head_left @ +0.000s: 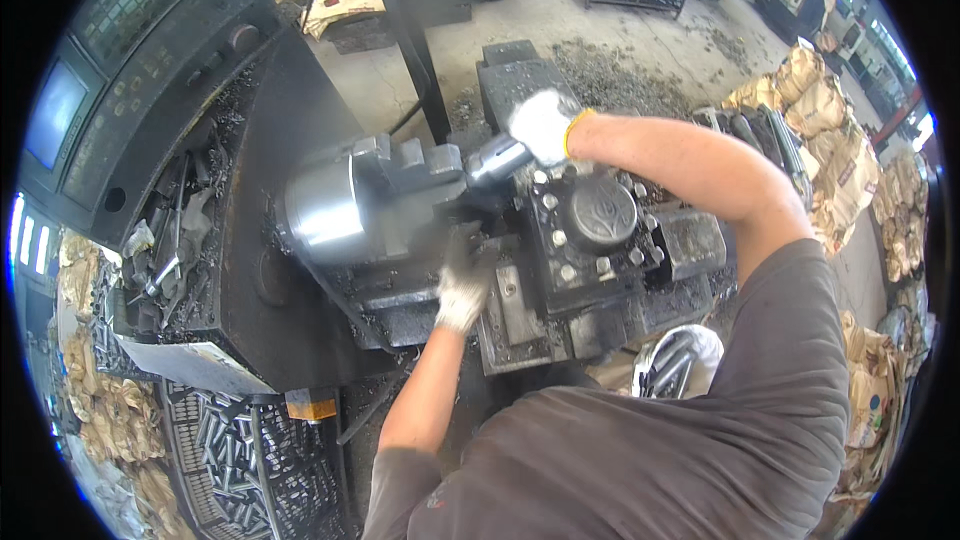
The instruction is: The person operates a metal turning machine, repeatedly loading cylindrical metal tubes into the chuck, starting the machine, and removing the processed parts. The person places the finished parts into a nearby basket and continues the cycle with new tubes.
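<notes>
My right hand (543, 127), in a white glove with a yellow cuff, is closed round the outer end of a shiny metal cylinder (497, 159). The cylinder's other end meets the jaws of a lathe chuck (330, 198); how deep it sits between them I cannot tell. Below the jaws, beside the lathe carriage (515, 315), is my left hand (464, 285) in a soiled white glove. Its fingers are dark and smeared by motion, so their grip is unclear. A square tool post (600, 212) with several bolts stands just right of both hands.
Tools and rags lie in the machine's tray (165, 270) at left. A crate (265, 460) of metal parts stands at lower left. Near my body is a white bucket (700, 340) holding metal pieces. Metal chips (620, 75) litter the far floor; brown sacks (830, 150) line the right.
</notes>
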Available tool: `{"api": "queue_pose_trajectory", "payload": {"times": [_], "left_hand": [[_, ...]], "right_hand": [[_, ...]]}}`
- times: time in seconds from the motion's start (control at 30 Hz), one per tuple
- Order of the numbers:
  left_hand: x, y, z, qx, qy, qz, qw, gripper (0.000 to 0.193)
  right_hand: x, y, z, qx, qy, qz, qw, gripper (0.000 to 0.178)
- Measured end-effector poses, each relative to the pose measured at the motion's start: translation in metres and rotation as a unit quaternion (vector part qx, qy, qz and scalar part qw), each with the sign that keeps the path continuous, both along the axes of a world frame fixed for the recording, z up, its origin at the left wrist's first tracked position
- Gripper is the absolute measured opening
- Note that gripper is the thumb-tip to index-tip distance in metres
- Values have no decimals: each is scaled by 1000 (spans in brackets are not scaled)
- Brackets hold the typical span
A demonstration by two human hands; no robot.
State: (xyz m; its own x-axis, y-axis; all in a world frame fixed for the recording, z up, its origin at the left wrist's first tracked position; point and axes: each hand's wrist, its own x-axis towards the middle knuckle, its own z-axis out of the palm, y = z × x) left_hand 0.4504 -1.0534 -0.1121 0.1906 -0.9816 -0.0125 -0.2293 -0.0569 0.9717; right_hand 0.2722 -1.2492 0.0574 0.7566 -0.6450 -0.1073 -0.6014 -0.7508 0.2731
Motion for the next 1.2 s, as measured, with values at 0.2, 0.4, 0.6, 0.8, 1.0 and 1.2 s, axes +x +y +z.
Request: {"api": "queue_pose_trajectory", "payload": {"times": [0.2,0.4,0.6,0.8,1.0,1.2], "left_hand": [[95,141,-30,59,66,84,992,28],[144,251,-80,85,335,423,838,33],[212,306,-84,-53,457,509,728,45],[258,321,-58,26,521,436,733,38],[261,307,-74,-8,279,498,821,28],[235,314,-5,-108,-307,570,754,28]], "right_hand": [[33,-36,-59,321,-58,-62,943,54],[52,-16,-49,242,-66,-12,968,48],[45,-6,-15,256,32,-129,958,44],[62,-9,-29,417,-222,-113,874,54],[39,-20,-45,178,-161,-35,970,65],[1,158,57,159,-498,-27,852,47]]}}
